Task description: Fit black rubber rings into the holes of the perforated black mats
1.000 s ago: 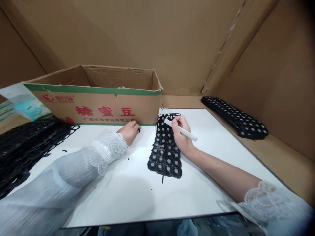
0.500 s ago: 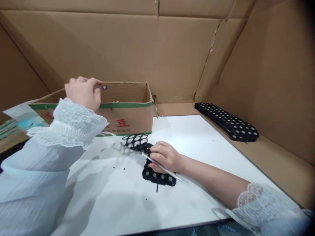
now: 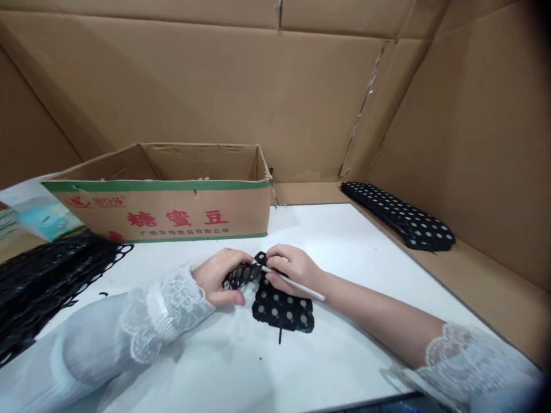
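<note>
Black dotted strip (image 3: pixel 282 310) on tabletop (image 3: pixel 202 361), ctr of frame. R hand (image 3: pixel 299 269) pinches white stick (image 3: pixel 301 288), fingers against strip, prob. steadying it. L hand (image 3: pixel 217 275) curled by black mesh (image 3: pixel 243 276); can't tell if pinching.

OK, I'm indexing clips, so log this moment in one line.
left hand: holds black mesh strip | right hand: holds slim white pen-like tool | brown cardboard box behind

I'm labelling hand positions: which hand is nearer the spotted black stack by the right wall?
Right. The right hand, holding a white stick, is left of the spotted black stack; the left hand, at some black mesh, is farther left.
</note>
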A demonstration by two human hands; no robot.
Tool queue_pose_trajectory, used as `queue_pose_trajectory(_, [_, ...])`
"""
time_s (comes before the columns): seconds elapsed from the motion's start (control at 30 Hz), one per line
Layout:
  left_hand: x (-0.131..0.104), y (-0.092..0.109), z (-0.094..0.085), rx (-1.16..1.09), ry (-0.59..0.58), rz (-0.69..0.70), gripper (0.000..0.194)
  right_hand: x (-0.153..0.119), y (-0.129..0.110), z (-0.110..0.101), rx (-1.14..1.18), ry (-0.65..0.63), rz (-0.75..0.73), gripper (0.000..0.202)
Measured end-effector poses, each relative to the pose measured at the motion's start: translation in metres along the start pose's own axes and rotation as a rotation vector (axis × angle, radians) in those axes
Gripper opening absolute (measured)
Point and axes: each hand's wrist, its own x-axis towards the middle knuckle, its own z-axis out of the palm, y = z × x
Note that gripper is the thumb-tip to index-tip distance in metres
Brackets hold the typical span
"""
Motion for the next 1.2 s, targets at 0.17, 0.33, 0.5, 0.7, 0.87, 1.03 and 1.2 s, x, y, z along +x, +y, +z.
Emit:
queue_pose_trajectory(0.17, [0.006,-0.012,-0.002,-0.303,0.274,-0.504,0.036,0.002,-0.002,-0.006,0.309,0.060,0.238,0.017])
queue_pose_trajectory(0.33, [0.012,-0.033,-0.006,-0.482,0.477,-0.743,0.031,0.009,-0.007,-0.012,0.436,0.067,0.352,0.025])
queue_pose_trajectory(0.5, [0.014,-0.042,-0.013,-0.552,0.550,-0.885,0.035,0.011,-0.014,-0.030,0.409,-0.058,0.479,0.025])
queue_pose_trajectory(0.7, [0.017,-0.030,-0.011,-0.710,0.411,-0.842,0.038,0.004,-0.005,-0.058,0.440,-0.249,0.859,0.031])
queue_pose_trajectory(0.87, [0.017,-0.010,-0.003,-0.773,0.295,-0.756,0.037,-0.004,0.027,-0.095,0.654,-0.177,1.085,0.033])
queue_pose_trajectory(1.03, [0.016,0.000,0.000,-0.769,0.218,-0.684,0.036,-0.014,0.039,-0.122,0.440,-0.262,0.964,0.039])
queue_pose_trajectory(1.2, [0.018,-0.004,0.003,-0.695,0.178,-0.622,0.033,0.013,0.017,-0.114,0.351,0.067,0.830,0.049])
